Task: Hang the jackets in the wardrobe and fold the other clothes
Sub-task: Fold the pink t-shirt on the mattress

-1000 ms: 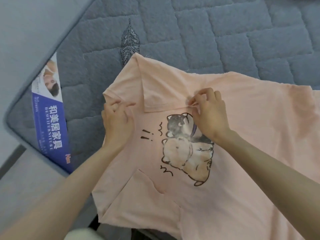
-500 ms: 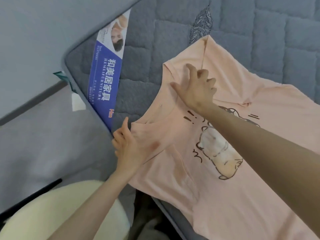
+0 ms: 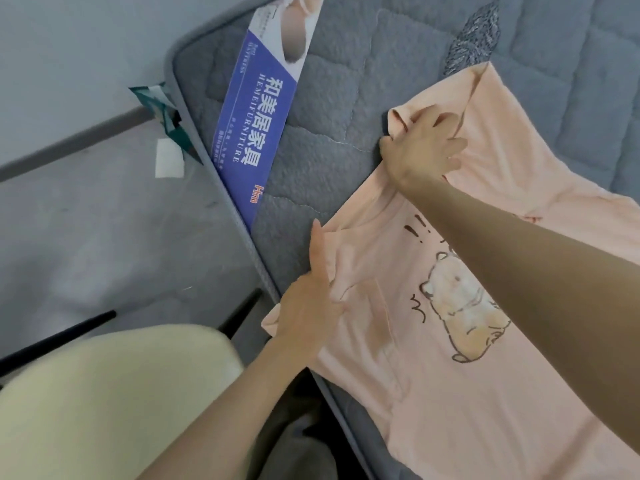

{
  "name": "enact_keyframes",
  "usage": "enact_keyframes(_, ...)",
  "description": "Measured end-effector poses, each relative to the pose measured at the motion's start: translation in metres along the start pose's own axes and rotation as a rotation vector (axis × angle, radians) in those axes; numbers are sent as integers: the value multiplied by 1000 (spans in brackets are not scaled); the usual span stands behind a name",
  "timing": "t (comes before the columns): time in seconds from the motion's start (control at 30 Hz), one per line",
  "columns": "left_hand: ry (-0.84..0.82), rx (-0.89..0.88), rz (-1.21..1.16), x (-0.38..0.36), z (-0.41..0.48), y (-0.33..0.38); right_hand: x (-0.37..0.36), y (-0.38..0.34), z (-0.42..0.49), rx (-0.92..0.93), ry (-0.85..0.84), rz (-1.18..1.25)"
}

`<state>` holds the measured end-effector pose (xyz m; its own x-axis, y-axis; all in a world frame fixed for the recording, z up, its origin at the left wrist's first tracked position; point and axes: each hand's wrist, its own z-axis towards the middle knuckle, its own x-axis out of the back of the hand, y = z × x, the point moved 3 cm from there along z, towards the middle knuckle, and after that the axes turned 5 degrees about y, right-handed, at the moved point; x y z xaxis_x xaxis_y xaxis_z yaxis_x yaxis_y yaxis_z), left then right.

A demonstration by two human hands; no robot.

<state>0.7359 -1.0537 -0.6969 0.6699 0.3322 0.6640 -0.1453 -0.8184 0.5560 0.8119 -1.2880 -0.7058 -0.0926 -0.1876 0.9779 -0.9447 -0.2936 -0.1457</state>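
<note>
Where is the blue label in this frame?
Head view, upper centre-left: the blue label lies along the mattress edge, left of the pink shirt.

Bedroom — bare quilted mattress (image 3: 332, 140), labelled

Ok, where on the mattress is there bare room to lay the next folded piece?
Bare quilting lies between the blue label and the pink T-shirt, and beyond the shirt on the mattress, far right. The near edge is crowded: the shirt overhangs it where the left hand grips, and the right hand presses farther up.
</note>
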Motion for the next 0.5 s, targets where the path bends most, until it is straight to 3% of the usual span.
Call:
enact_keyframes(0.1,14,-13,-9,0,-3,9,4,24,8,21,34,80)
enact_keyframes(0.2,89,-8,67,-3,-15,20,20,62,10,64,82,384)
enact_keyframes(0.37,97,-257,178,-43,-66,66,51,132,7,-381,-94,845)
enact_keyframes(0.5,-19,-397,152,-87,-116,112,91,206,-5,-515,-100,1135)
